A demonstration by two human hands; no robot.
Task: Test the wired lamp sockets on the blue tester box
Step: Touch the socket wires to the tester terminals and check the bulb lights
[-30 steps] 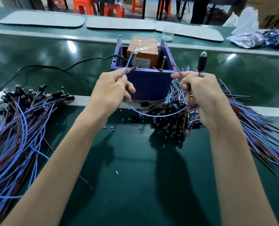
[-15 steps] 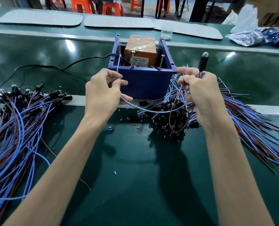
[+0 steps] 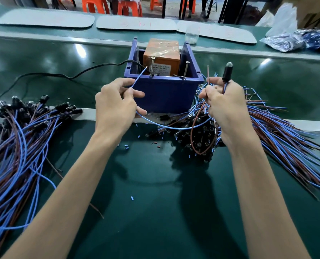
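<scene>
My left hand (image 3: 116,107) is pinching the blue wire (image 3: 139,77), tip now edging over the box (image 3: 164,94) — right hand (image 3: 226,103) gripping socket (image 3: 227,72), brown wire (image 3: 208,73) newly raised.

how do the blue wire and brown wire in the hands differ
The left hand pinches the thin blue wire, tip slanting toward the blue tester box; right hand pinches the thin brown wire, tip upright. The blue wire sags in a shallow arc; the brown wire hangs in a deeper loop. Both appear to join the black lamp socket.
</scene>
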